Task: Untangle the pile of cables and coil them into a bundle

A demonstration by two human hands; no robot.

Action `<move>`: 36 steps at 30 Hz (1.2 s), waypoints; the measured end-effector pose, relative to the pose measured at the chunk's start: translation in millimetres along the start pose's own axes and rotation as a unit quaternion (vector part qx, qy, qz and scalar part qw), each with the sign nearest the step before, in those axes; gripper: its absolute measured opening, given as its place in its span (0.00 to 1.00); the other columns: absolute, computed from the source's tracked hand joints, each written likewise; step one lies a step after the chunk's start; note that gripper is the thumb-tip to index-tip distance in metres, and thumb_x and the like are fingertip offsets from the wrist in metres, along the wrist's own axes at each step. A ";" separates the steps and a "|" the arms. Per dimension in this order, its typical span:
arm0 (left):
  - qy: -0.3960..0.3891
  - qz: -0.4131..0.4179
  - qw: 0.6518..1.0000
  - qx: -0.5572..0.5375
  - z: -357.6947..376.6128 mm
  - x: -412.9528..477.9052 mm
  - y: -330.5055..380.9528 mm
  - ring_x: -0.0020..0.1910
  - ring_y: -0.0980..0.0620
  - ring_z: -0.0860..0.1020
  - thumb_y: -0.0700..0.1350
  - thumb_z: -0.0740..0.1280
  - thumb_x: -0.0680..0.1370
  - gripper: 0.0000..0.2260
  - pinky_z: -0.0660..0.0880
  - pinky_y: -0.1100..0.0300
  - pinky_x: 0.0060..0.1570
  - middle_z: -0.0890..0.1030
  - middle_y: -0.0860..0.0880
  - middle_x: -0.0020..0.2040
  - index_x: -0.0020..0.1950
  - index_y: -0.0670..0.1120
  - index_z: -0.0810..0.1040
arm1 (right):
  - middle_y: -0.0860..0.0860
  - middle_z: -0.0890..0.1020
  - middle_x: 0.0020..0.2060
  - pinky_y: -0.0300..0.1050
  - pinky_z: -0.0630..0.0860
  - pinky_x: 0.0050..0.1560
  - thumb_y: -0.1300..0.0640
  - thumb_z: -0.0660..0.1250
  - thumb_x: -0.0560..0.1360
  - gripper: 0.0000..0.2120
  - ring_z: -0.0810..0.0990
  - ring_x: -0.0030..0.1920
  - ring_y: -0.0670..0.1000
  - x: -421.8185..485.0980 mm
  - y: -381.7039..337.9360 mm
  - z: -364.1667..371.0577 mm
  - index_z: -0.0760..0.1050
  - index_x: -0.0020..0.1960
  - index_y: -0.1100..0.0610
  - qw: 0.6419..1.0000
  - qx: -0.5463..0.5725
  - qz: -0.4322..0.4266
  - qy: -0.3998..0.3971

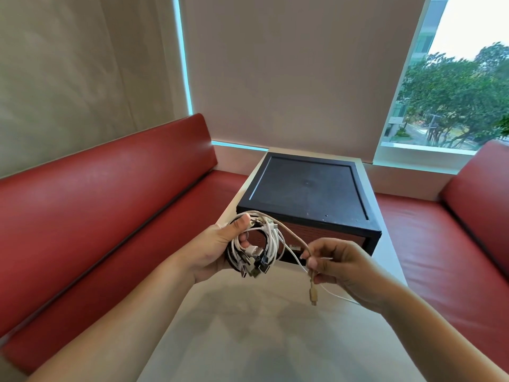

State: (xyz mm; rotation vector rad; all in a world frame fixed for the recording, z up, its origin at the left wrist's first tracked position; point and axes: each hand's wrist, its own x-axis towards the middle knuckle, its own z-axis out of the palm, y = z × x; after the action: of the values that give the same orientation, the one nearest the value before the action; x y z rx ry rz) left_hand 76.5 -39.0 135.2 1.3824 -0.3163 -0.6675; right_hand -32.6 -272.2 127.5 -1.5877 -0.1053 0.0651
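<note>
A coiled bundle of cables (256, 245), white, grey and black with several USB plugs hanging at its lower edge, sits in my left hand (217, 249), thumb pressed over the top of the coil. From the coil a beige cable (292, 234) arcs right to my right hand (338, 267), which pinches it between thumb and fingers. Its small plug end (313, 295) dangles below those fingers. A thin white cable (337, 295) also runs under my right hand. Both hands hover above the white table.
A white table (248, 326) stretches below my arms. A black-topped box with a reddish front (308, 188) stands on it just beyond my hands. Red benches (96, 216) flank the table on both sides. A window and blinds lie behind.
</note>
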 end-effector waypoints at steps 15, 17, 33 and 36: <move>0.042 -0.012 0.990 -0.135 11.5 8.4 -9.4 0.33 0.55 0.76 0.60 0.69 0.68 0.19 0.78 0.61 0.36 0.75 0.52 0.35 0.49 0.47 0.77 | 0.48 0.79 0.37 0.42 0.79 0.38 0.66 0.70 0.74 0.16 0.80 0.37 0.50 0.6 20.2 42.5 0.70 0.44 0.46 0.952 -0.209 -0.150 0.167; 0.044 -0.011 0.990 -0.136 14.9 10.6 -10.6 0.36 0.53 0.75 0.61 0.69 0.68 0.19 0.79 0.60 0.38 0.74 0.50 0.38 0.47 0.47 0.76 | 0.47 0.79 0.38 0.46 0.80 0.37 0.67 0.70 0.74 0.16 0.80 0.37 0.50 -0.4 21.7 49.2 0.72 0.42 0.46 0.938 -0.244 -0.187 0.160; 0.113 -0.008 0.967 -0.229 41.0 12.8 -8.5 0.48 0.47 0.83 0.61 0.66 0.74 0.21 0.83 0.55 0.39 0.85 0.43 0.51 0.54 0.46 0.81 | 0.47 0.82 0.45 0.41 0.78 0.47 0.58 0.70 0.75 0.04 0.81 0.45 0.45 16.2 10.0 42.1 0.82 0.49 0.57 0.818 -0.424 -0.364 0.135; 0.126 -0.005 0.961 -0.245 42.4 13.8 -9.6 0.46 0.48 0.83 0.60 0.65 0.76 0.17 0.81 0.54 0.42 0.86 0.44 0.48 0.51 0.48 0.81 | 0.47 0.82 0.46 0.40 0.78 0.49 0.61 0.70 0.76 0.05 0.81 0.47 0.43 15.7 9.5 40.4 0.82 0.51 0.57 0.831 -0.407 -0.359 0.123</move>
State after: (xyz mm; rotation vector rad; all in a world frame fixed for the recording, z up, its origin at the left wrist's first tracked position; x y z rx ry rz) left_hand 60.5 -81.6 131.4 0.9757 0.0611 -0.5244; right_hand -21.1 -230.6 117.6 -2.2833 -0.5834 -0.8826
